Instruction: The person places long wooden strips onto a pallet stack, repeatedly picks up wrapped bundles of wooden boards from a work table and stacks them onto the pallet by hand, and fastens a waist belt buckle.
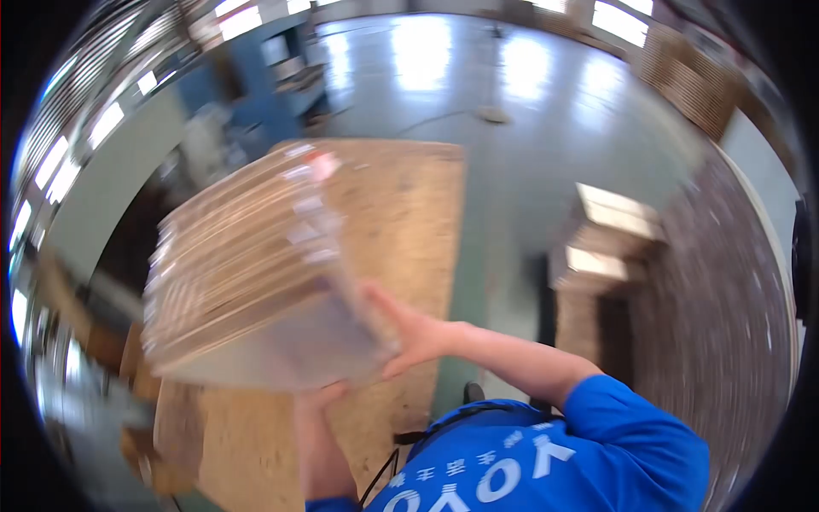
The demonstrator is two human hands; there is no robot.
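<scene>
A thick stack of flat brown cardboard pieces [247, 264] is held up, tilted, above a wooden board surface [409, 230]. My right hand [414, 333] presses against the stack's right side near its lower corner, the fingers partly hidden by it. At the bottom edge of the stack, my left hand [322, 397] supports it from below, most of its fingers out of sight behind the pieces. The stack is blurred by motion, and its layers look wrapped or shiny at the edges.
Boxes or bundles [618, 222] stand on the right, beside a large brown stacked surface [717, 324]. Blue equipment [256, 85] is at the upper left. A stand base [493, 114] rests on the grey floor ahead. More cardboard stacks [691, 77] are at the upper right.
</scene>
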